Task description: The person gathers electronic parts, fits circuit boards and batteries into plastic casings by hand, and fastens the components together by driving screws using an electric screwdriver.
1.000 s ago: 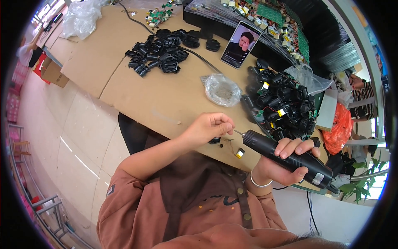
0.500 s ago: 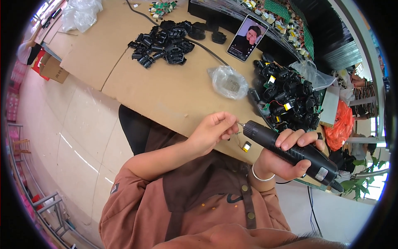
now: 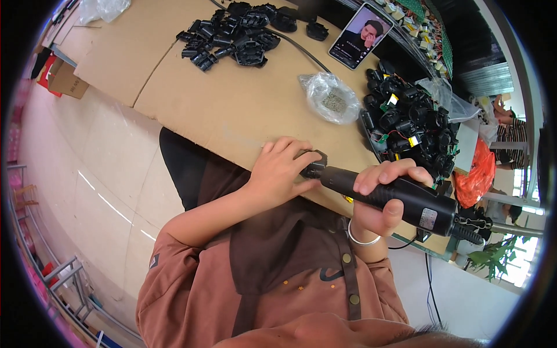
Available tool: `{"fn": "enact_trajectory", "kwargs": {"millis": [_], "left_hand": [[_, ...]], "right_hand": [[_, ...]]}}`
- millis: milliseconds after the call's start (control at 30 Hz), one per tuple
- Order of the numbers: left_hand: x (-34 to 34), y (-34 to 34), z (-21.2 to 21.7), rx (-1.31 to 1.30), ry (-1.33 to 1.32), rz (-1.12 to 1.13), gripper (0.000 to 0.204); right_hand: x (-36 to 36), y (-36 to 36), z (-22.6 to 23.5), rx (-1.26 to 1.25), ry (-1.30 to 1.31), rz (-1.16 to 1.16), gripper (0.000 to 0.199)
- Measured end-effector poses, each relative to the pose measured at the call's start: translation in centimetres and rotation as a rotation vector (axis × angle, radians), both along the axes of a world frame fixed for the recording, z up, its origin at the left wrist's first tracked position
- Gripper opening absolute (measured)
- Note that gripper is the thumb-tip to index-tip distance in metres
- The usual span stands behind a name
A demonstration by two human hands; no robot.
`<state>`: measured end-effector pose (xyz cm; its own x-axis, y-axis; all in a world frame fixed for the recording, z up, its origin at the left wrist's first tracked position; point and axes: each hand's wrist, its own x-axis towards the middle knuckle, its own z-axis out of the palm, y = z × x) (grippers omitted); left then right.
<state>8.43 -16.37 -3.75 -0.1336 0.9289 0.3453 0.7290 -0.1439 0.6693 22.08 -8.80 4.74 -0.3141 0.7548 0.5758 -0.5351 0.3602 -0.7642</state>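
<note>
My right hand (image 3: 368,216) is wrapped round a black electric screwdriver (image 3: 426,202), held nearly level with its nose to the left. That nose meets a small black plastic part (image 3: 315,166) at the table's front edge; the bit itself is hidden. My left hand (image 3: 279,169) grips this part from the left, fingers over its top and thumb on the near side. Just beyond the hands lies a clear plastic bag (image 3: 332,98) with many small metal screws in it. A bit of yellow (image 3: 348,199) shows under the screwdriver, mostly hidden.
A heap of black assemblies with wires and yellow-labelled pieces (image 3: 409,116) lies at the right. Black plastic shells (image 3: 232,37) are piled at the back. A phone (image 3: 361,36) leans upright there. A cable (image 3: 304,49) crosses the cardboard-covered table (image 3: 191,104). An orange bag (image 3: 476,177) hangs far right.
My left hand has gone from the screwdriver's bit to gripping a black plastic part. The screwdriver has shifted slightly left, its nose now against that part. The view has tilted a little.
</note>
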Motion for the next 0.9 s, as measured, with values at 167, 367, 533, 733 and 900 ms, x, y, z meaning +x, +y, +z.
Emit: {"fn": "enact_trajectory", "kwargs": {"millis": [167, 367, 533, 733, 900], "left_hand": [[0.1, 0.2, -0.5, 0.004, 0.028, 0.038, 0.048], [0.0, 0.2, -0.5, -0.011, -0.001, 0.030, 0.048], [0.0, 0.2, -0.5, -0.010, -0.022, 0.034, 0.049], [0.0, 0.2, -0.7, -0.027, -0.026, 0.043, 0.049], [0.0, 0.0, -0.7, -0.024, -0.030, 0.053, 0.050]], "right_hand": [[0.1, 0.1, -0.3, -0.100, -0.036, 0.098, 0.054], [-0.1, 0.3, -0.7, -0.115, -0.059, 0.124, 0.055], [-0.5, 0.2, -0.5, -0.122, -0.060, 0.153, 0.057], [-1.4, 0.1, -0.2, -0.100, -0.147, 0.161, 0.051], [-0.7, 0.3, 0.0, -0.158, -0.165, 0.332, 0.050]]}}
